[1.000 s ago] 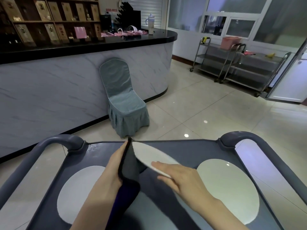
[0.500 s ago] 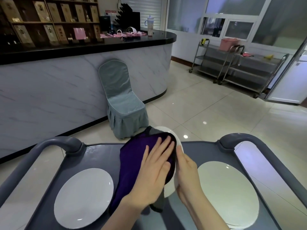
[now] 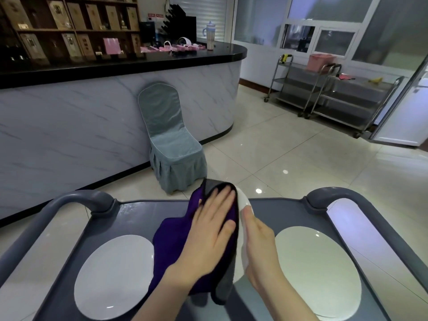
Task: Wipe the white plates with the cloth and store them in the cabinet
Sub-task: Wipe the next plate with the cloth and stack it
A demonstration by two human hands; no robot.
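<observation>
I have one white plate (image 3: 243, 200) stood nearly on edge over the middle of the cart (image 3: 143, 212). Its face is turned left toward my left hand (image 3: 213, 230), whose straight fingers press the purple cloth (image 3: 176, 239) flat against it. My right hand (image 3: 259, 246) grips the plate from behind, thumb over the rim. A second plate (image 3: 115, 276) lies flat to the left and a third plate (image 3: 317, 269) to the right. No cabinet is in view.

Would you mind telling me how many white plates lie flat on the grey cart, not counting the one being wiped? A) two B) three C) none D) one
A: the left plate and the right plate lie flat on the grey cart, while the right hand grips the third plate on edge and the left hand presses the purple cloth to it.
</observation>
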